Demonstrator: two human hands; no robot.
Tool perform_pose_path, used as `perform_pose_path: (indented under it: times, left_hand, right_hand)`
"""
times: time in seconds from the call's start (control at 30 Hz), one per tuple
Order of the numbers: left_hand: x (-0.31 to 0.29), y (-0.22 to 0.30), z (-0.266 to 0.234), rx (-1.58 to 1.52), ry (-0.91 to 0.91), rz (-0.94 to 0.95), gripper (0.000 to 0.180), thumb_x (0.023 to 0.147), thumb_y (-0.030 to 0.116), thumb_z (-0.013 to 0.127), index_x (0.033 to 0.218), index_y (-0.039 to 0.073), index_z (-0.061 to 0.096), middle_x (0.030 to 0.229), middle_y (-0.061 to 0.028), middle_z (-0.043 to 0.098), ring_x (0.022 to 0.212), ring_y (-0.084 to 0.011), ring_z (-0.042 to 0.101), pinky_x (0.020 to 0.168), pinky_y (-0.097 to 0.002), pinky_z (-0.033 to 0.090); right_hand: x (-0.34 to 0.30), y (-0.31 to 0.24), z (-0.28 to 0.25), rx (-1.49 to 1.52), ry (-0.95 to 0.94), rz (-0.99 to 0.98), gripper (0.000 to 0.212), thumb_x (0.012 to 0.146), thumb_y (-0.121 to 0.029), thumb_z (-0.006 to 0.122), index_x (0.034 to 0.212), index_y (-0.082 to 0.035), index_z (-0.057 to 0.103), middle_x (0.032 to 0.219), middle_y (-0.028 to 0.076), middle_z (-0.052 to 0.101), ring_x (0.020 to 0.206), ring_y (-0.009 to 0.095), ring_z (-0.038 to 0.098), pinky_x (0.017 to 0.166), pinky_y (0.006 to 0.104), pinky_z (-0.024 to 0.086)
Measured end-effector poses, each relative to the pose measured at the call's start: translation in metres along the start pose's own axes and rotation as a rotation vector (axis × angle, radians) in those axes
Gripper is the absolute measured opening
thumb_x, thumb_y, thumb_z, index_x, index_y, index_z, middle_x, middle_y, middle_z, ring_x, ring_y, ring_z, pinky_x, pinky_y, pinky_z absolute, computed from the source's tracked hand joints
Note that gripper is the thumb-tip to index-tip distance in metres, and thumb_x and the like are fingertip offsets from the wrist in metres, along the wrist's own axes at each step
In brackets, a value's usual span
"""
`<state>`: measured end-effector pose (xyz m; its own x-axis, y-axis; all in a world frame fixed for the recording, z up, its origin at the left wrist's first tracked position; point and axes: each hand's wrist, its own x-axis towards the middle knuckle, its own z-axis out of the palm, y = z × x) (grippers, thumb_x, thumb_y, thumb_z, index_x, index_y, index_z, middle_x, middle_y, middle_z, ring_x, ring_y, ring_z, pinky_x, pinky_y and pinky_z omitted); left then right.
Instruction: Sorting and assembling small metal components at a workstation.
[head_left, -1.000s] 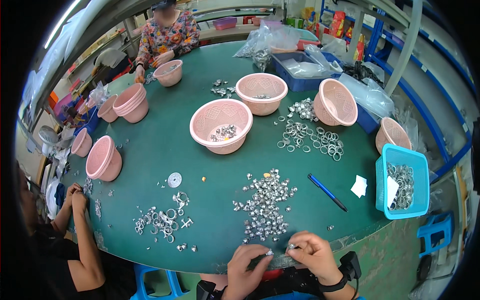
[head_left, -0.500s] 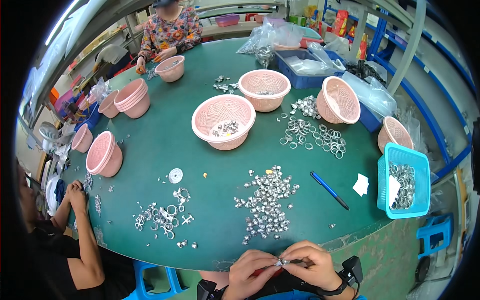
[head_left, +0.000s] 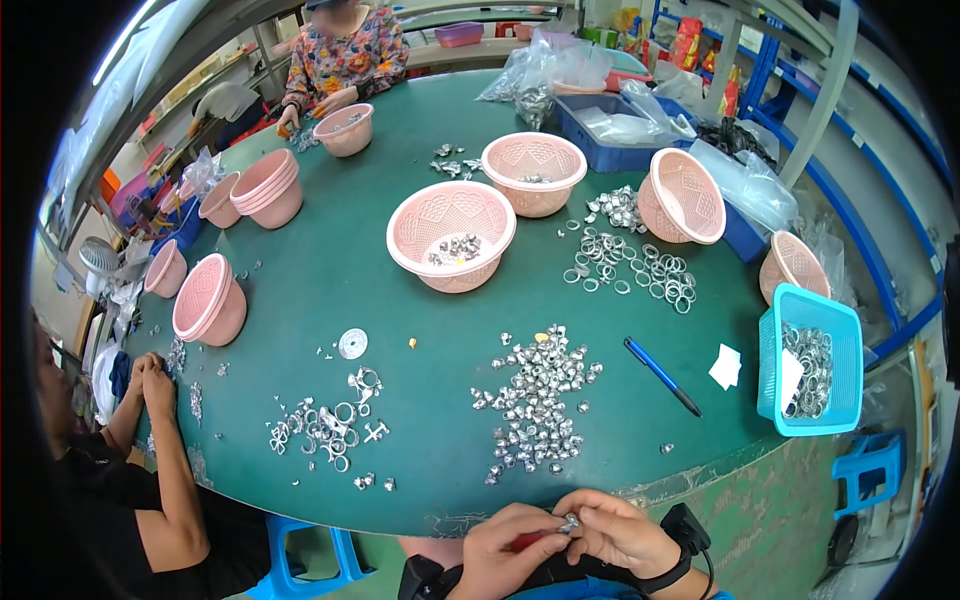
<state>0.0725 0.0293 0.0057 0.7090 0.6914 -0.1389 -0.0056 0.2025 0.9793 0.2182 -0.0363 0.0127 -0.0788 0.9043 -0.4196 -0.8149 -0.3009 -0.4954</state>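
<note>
At the table's near edge, my left hand (head_left: 507,550) and my right hand (head_left: 622,537) meet with fingers pinched together. Between their fingertips is a small silver metal piece (head_left: 569,523), mostly covered by the fingers. Its exact kind is hard to make out. Something reddish shows just under my left fingers. Beyond my hands spreads a pile of small rounded silver metal pieces (head_left: 540,405). To its left lie loose silver rings and small castings (head_left: 325,430). A single silver piece (head_left: 667,449) sits apart on the right.
Pink baskets (head_left: 452,270) stand mid-table, with more at left and right. A blue pen (head_left: 662,376), white paper scraps (head_left: 725,367) and a turquoise basket (head_left: 840,400) of rings are at right. One co-worker's hands (head_left: 150,380) are at left; another person works at the far side.
My hands have turned the small silver piece, and the right fingers have curled in closer around it. The view has shifted slightly. The piles on the table look unchanged.
</note>
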Motion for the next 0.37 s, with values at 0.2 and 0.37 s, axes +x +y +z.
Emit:
perform_pose_path:
  times: [0.2, 0.37]
  left_hand:
    - [0.001, 0.01, -0.025, 0.716, 0.361, 0.374, 0.017, 0.061, 0.003, 0.064, 0.076, 0.0, 0.057, 0.078, -0.0102, 0.057, 0.067, -0.0174, 0.054, 0.059, -0.025, 0.042]
    - [0.017, -0.008, -0.035, 1.08, 0.451, 0.227, 0.016, 0.057, 0.008, 0.067, 0.072, 0.006, 0.059, 0.077, -0.0091, 0.057, 0.072, -0.0182, 0.053, 0.068, -0.0298, 0.04]
  right_hand:
    - [0.002, 0.006, -0.027, -0.288, 0.126, -0.008, 0.013, 0.08, -0.015, 0.049, 0.078, -0.003, 0.05, 0.059, 0.002, 0.046, 0.047, 0.01, 0.042, 0.04, 0.0224, 0.033]
    - [0.025, -0.005, -0.006, -1.563, 0.431, -0.655, 0.017, 0.07, -0.015, 0.06, 0.083, -0.005, 0.055, 0.06, 0.006, 0.049, 0.049, 0.013, 0.049, 0.044, 0.0272, 0.039]
